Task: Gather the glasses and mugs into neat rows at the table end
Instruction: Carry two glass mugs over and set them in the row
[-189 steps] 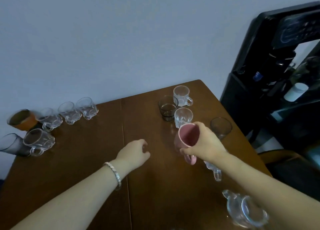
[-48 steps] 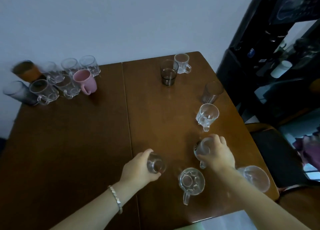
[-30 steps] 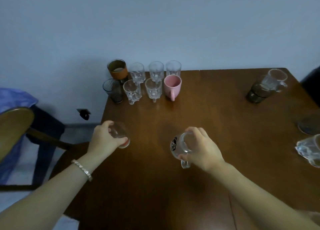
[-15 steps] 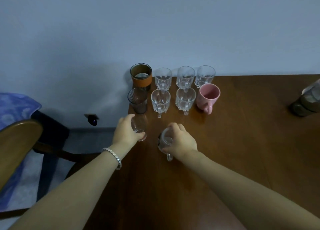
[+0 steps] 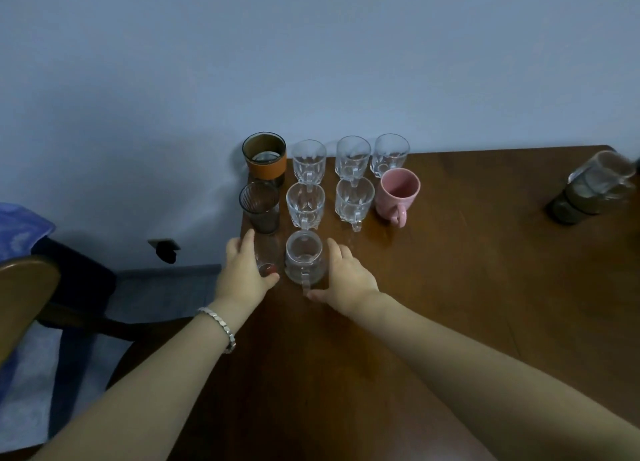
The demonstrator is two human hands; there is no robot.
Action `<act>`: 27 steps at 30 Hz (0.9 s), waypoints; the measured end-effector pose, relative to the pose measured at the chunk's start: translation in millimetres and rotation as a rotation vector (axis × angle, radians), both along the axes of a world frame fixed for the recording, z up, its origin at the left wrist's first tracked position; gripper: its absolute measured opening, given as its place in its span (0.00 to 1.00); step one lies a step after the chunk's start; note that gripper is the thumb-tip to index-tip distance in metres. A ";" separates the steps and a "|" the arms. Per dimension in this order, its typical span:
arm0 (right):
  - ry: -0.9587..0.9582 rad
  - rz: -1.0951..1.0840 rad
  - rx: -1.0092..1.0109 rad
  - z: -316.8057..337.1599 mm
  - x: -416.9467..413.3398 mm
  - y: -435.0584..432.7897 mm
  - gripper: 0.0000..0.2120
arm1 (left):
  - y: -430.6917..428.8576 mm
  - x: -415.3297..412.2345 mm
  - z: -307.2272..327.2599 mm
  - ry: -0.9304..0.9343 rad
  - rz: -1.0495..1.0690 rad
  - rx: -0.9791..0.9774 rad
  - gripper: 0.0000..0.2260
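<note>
My left hand point(image 5: 242, 273): wrapped around a small clear tumbler point(image 5: 267, 258) that stands on the counter point(image 5: 450, 304) at its left edge, just in front of the dark ribbed glass point(image 5: 259, 206)
My right hand point(image 5: 346, 275): fingers curved along the right side of a clear handled mug point(image 5: 304, 261), thumb at its handle; whether I grip it or only touch it, I cannot tell
Clear handled mug: upright on the counter, handle toward me, just beside the tumbler
Back row by the wall: orange-banded cup point(image 5: 265, 159), then three clear mugs point(image 5: 351, 157)
Middle row: dark ribbed glass, two clear mugs point(image 5: 304, 204), pink mug point(image 5: 398, 192) with its handle toward me
Front row: the tumbler and the mug under my hands
Far right: a dark glass point(image 5: 575, 200) and a clear one close together, blurred, well apart from the rows
My left wrist: a silver bracelet point(image 5: 221, 327)
</note>
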State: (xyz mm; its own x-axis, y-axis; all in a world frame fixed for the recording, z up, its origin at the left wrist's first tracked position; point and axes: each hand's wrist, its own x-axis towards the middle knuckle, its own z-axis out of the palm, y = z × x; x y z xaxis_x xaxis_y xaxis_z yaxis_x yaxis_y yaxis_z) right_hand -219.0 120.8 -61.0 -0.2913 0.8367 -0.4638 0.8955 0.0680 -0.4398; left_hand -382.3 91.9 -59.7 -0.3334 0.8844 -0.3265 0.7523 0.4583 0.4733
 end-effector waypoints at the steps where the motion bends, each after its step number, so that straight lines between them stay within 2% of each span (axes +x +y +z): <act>1: -0.043 0.048 -0.032 2.1 14.9 -4.8 0.41 | -3.6 5.3 4.0 0.051 -0.018 -0.026 0.42; 4: -0.130 0.130 -0.205 4.4 68.5 -20.2 0.27 | -19.2 33.9 19.5 0.212 -0.166 0.021 0.37; 6: -0.172 0.131 -0.299 6.7 107.1 -32.9 0.26 | -30.9 62.0 29.5 0.222 -0.315 0.036 0.28; 9: -0.221 0.090 -0.313 13.7 172.2 -55.8 0.25 | -48.3 119.8 39.4 0.149 -0.528 -0.091 0.17; 13: -0.164 -0.053 -0.287 34.8 271.3 -96.2 0.24 | -72.5 212.8 41.0 0.111 -0.690 -0.193 0.15; 21: -0.038 -0.392 -0.120 67.7 488.0 -187.0 0.19 | -128.4 417.4 37.9 0.004 -0.862 -0.232 0.20; 27: -0.035 -0.570 -0.072 67.8 610.7 -234.0 0.19 | -163.0 554.3 21.2 -0.006 -0.971 -0.279 0.45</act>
